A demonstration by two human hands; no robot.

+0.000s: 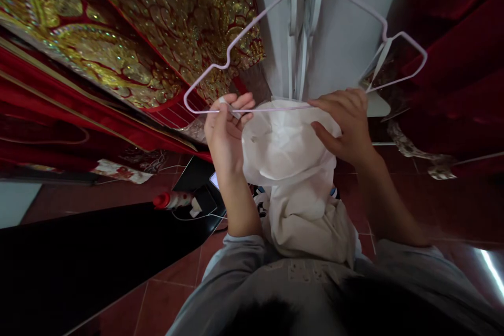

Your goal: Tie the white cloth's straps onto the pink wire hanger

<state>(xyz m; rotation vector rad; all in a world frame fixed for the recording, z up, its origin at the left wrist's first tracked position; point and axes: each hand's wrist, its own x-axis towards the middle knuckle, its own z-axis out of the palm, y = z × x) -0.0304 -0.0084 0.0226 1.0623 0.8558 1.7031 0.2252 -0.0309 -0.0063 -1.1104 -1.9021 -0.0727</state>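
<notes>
Evidently, the two sides of the pink hanger [271, 9] are unevenly filled. With the clock read over the whole view, the hanger is set at 12 o'clock, its lower bar stretched across both hands. At 2 o'clock, a pale strap [380, 65] has already been looped over one notch and is drawn down past the lower bar. At the opposite notch, toward 11 o'clock, no strap is seen, so that side is judged not yet fitted.

The white cloth [285, 142], the main thing being handled, is placed just off the centre toward 3 o'clock, bunched beneath the bar. It is judged to be only partly mounted.

At 10 o'clock, a white strip [230, 106] is caught in the grip of the left hand [226, 139], near the bar, with the palm turned up. At about 2 o'clock, the fingers of the right hand [348, 126] are laid over the bar, with the thumb set apart beside the cloth; whether anything is clasped by that grip cannot be told.

Sequined fabric [197, 16] is hung toward 11 o'clock, and red drapery [457, 58] between 2 and 3. A red-capped bottle [173, 200] is rested on the black surface [118, 241] at 8 o'clock.
</notes>
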